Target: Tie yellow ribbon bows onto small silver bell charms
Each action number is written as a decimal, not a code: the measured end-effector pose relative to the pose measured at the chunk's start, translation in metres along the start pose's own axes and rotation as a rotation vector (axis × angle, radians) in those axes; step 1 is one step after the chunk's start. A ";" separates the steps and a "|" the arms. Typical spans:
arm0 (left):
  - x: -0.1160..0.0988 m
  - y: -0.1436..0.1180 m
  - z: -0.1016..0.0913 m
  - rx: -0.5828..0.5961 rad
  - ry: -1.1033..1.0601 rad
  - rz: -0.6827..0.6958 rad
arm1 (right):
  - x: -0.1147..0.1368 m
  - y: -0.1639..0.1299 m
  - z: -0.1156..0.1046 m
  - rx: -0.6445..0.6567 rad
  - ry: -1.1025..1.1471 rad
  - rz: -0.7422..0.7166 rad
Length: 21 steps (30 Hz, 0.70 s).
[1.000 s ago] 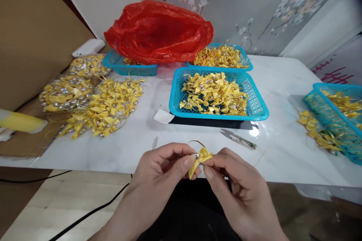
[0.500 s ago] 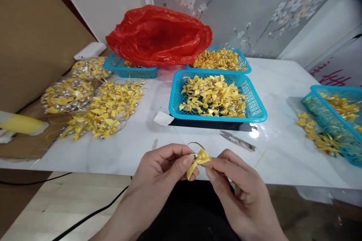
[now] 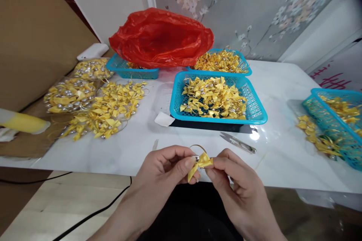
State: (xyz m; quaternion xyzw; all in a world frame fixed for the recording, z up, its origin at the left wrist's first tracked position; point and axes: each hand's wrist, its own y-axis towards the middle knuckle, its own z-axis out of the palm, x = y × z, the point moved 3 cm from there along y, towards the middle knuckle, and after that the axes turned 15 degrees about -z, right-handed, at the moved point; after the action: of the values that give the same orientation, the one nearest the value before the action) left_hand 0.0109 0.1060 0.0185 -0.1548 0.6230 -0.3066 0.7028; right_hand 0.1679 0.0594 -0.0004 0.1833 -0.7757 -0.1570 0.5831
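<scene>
A yellow ribbon bow (image 3: 204, 160) with a silvery bead and a thin gold loop is held between my two hands, just over the table's front edge. My left hand (image 3: 169, 173) pinches its bead side between thumb and fingers, and one ribbon tail hangs down beside the thumb. On the other side, the thumb and forefinger of my right hand (image 3: 234, 180) are closed on the bow's right end. Thread snips (image 3: 238, 142) lie on the table beyond my right hand. Behind them stands a blue basket (image 3: 219, 119) holding many similar bows.
A heap of bows (image 3: 113, 107) lies on the left, beside bagged bows (image 3: 70, 96). A red plastic bag (image 3: 161, 41) covers part of a rear basket (image 3: 132, 73). Another blue basket (image 3: 322, 111) stands at the right edge. A yellow roll (image 3: 24, 121) is at far left.
The view has shifted very slightly, so everything sits a little lower. Both hands keep their grip on the bow with hardly any movement.
</scene>
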 end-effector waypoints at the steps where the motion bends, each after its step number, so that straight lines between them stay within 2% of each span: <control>1: -0.001 0.000 0.000 0.001 -0.008 -0.002 | 0.000 0.000 0.001 -0.005 0.012 0.004; 7: 0.005 0.000 0.000 0.037 -0.075 -0.071 | -0.003 -0.002 0.001 0.017 0.031 -0.014; 13: 0.014 0.001 0.000 0.145 -0.197 -0.176 | -0.007 -0.004 0.002 0.039 0.063 -0.026; 21: 0.015 0.001 0.001 0.178 -0.245 -0.182 | -0.009 -0.006 0.005 0.042 0.068 -0.029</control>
State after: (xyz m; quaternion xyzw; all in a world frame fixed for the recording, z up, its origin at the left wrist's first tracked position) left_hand 0.0129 0.0975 0.0066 -0.1840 0.4864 -0.4018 0.7537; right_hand 0.1664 0.0585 -0.0122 0.2119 -0.7559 -0.1425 0.6028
